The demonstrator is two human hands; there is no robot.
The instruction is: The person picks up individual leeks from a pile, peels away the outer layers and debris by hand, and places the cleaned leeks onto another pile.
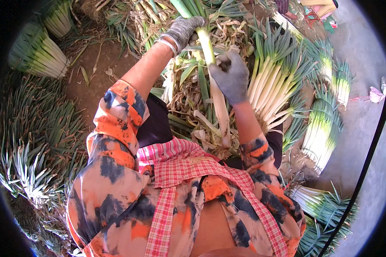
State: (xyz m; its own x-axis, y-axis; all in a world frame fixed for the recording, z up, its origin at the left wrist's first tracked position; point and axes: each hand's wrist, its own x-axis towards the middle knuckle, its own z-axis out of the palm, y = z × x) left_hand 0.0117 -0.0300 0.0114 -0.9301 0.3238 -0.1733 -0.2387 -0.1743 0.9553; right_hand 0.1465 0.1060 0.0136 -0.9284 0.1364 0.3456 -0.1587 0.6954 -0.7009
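A large green onion [207, 46] slants across the middle, green leaves at the top and a pale, brown-tinged stalk running down toward my lap. My left hand [185, 32], in a grey knitted glove, is wrapped round it just below the leaves. Lower down, my right hand [232, 77], in a grey glove, is closed with thumb and fingers curled against the side of the stalk. Whether it pinches the stalk itself or a loose outer layer is hard to see. Right beside this hand lies a fanned pile of white-stemmed green onions [272, 77].
Dry husks and stripped leaves [186, 96] heap up under my hands. Tied green onion bundles [321, 128] stand at the right near grey concrete [364, 55]. More bundles [38, 51] are at the far left, above a mass of leafy onions [38, 124]. A dark cable [369, 158] crosses the right side.
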